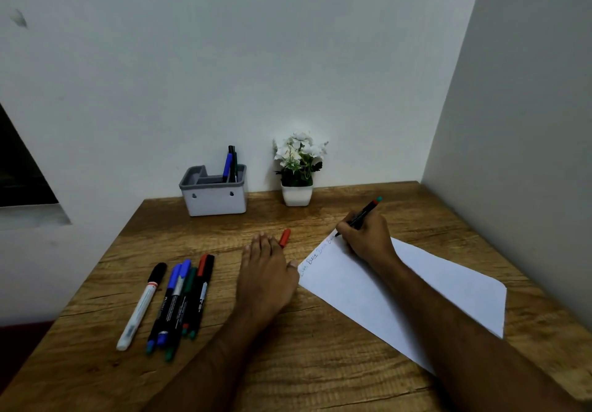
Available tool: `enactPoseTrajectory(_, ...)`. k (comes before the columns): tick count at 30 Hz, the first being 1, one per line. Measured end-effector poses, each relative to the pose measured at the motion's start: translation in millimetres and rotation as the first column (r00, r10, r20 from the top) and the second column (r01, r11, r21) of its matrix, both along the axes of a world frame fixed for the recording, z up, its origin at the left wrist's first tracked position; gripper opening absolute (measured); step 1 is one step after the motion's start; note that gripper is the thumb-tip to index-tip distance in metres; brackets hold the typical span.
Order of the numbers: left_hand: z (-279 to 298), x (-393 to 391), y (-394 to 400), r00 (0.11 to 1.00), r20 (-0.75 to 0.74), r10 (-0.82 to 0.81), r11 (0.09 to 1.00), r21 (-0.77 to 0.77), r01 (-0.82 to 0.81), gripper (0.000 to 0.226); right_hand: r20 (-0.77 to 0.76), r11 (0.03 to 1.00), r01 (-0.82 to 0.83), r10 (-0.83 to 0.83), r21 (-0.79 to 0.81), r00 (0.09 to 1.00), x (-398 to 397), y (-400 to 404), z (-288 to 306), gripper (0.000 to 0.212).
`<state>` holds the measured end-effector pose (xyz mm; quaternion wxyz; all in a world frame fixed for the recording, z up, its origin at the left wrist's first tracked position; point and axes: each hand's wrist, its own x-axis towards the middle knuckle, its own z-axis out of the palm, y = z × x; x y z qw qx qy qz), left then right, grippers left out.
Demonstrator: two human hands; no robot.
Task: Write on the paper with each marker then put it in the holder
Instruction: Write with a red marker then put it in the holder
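Observation:
My right hand (368, 238) grips a black marker (363, 214) with a teal end, its tip touching the far corner of the white paper (416, 286). Several handwritten words run along the paper's far left edge. My left hand (266, 270) lies flat on the table, its thumb at the paper's left corner. A red cap (284, 237) lies just beyond its fingertips. Several capped markers (179, 299) lie in a bunch at the left, beside a white marker (141, 307). The grey-and-white holder (214, 198) at the back holds two or three markers (230, 163).
A small white pot of white flowers (298, 171) stands against the back wall, right of the holder. The wooden table (320, 363) meets walls at the back and right. A dark opening shows at the far left.

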<state>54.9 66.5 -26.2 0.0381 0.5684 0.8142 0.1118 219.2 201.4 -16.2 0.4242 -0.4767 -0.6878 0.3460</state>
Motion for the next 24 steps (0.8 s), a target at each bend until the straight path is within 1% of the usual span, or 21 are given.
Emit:
enactPoseTrajectory(3, 0.4, 0.3, -0.3, 1.0, 0.017, 0.007, 1.0, 0.009, -0.007, 0.072, -0.02, 1.0, 0.018, -0.018, -0.006, 1.0, 0.2, -1.5, 1.0, 0.017)
enactPoseTrajectory(6, -0.3, -1.2, 1.5, 0.997, 0.071, 0.015, 0.999, 0.046, -0.018, 0.075, -0.075, 1.0, 0.012, -0.013, -0.016, 0.997, 0.9, -2.7, 2.9, 0.017)
enactPoseTrajectory(9, 0.1, -3.1, 3.7, 0.991, 0.133, 0.023, 0.996, 0.086, -0.035, 0.076, -0.152, 0.999, -0.014, 0.007, -0.048, 0.988, 4.7, -3.6, 11.2, 0.021)
enactPoseTrajectory(11, 0.3, -4.1, 5.9, 0.988, 0.148, 0.039, 0.994, 0.092, -0.053, 0.074, -0.204, 0.996, -0.065, 0.051, -0.061, 0.978, 7.8, -3.2, 20.6, 0.018)
enactPoseTrajectory(13, 4.7, -4.4, 8.1, 0.99, 0.133, 0.051, 0.989, 0.129, -0.069, 0.062, -0.25, 0.991, -0.117, 0.097, -0.067, 0.963, 10.3, -3.8, 30.0, 0.008)
enactPoseTrajectory(16, 20.7, -6.5, 9.6, 0.993, 0.098, 0.067, 0.972, 0.217, -0.087, 0.028, -0.276, 0.987, -0.154, 0.133, -0.053, 0.952, 12.2, -6.9, 39.0, 0.004)
enactPoseTrajectory(17, 27.1, -7.5, 10.5, 0.993, 0.086, 0.079, 0.969, 0.228, -0.097, 0.024, -0.269, 0.987, -0.156, 0.139, -0.044, 0.953, 12.9, -8.2, 40.9, 0.003)
enactPoseTrajectory(20, 38.7, -11.3, 18.8, 0.991, 0.061, 0.121, 0.961, 0.243, -0.132, 0.027, -0.258, 0.987, -0.156, 0.141, -0.037, 0.956, 14.8, -10.9, 43.3, 0.002)
enactPoseTrajectory(24, 45.7, -10.2, 30.4, 0.99, 0.043, 0.135, 0.95, 0.279, -0.142, 0.025, -0.351, 0.982, -0.176, 0.141, -0.069, 0.926, 18.4, -14.5, 45.3, 0.002)
